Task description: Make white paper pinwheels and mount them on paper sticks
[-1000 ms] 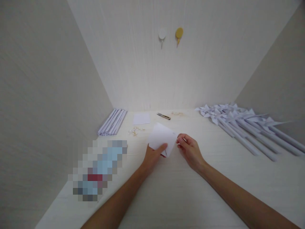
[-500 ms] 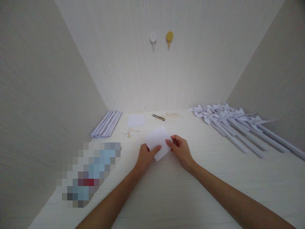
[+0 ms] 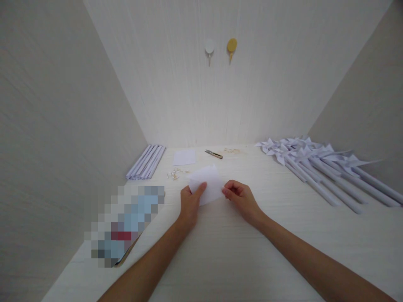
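A white sheet of paper (image 3: 213,188) is held above the middle of the table, its lower edge slanting up to the right. My left hand (image 3: 190,204) grips its left side, thumb flat on top and the other fingers hidden underneath. At the right edge, my right hand (image 3: 242,200) is closed in a pinch on the paper's lower right corner, fingers curled. Just beyond the paper lie small white and tan bits (image 3: 176,173), a second white sheet (image 3: 184,157) and thread snips (image 3: 213,154).
White paper tubes (image 3: 146,162) lie stacked at the back left. Several paper pinwheels on tube sticks (image 3: 317,170) are heaped at the right. A blurred-out flat object (image 3: 132,222) rests at the front left. Thin tan bits (image 3: 232,150) lie by the back wall, which bears two hooks (image 3: 232,45).
The paper has turned between my hands, so its point no longer faces me. My right fingers have moved to its lower right corner. The whole view has shifted slightly.
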The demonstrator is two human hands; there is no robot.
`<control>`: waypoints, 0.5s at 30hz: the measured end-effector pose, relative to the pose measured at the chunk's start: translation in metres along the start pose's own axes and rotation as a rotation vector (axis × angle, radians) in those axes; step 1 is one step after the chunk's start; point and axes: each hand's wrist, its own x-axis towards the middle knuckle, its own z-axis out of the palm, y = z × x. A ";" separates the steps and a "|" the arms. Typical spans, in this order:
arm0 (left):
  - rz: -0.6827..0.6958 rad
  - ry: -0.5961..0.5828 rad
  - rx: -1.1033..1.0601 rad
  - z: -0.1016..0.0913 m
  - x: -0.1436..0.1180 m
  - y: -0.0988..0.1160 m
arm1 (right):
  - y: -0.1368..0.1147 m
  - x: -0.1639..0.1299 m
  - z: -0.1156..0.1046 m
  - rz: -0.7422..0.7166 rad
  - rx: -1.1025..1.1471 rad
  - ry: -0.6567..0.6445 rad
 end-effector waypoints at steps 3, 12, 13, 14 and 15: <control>-0.018 -0.034 -0.031 0.000 0.000 0.001 | -0.001 -0.002 -0.001 -0.012 0.063 -0.044; -0.050 -0.218 0.235 0.000 -0.005 0.006 | 0.004 -0.001 0.001 0.049 0.288 -0.001; -0.045 -0.258 0.284 0.000 -0.005 0.006 | 0.004 0.000 0.002 0.065 0.262 0.018; -0.042 -0.296 0.324 0.000 -0.006 0.006 | 0.004 0.000 0.002 0.084 0.226 0.035; -0.041 -0.324 0.351 0.000 -0.006 0.005 | 0.004 0.000 0.002 0.104 0.192 0.048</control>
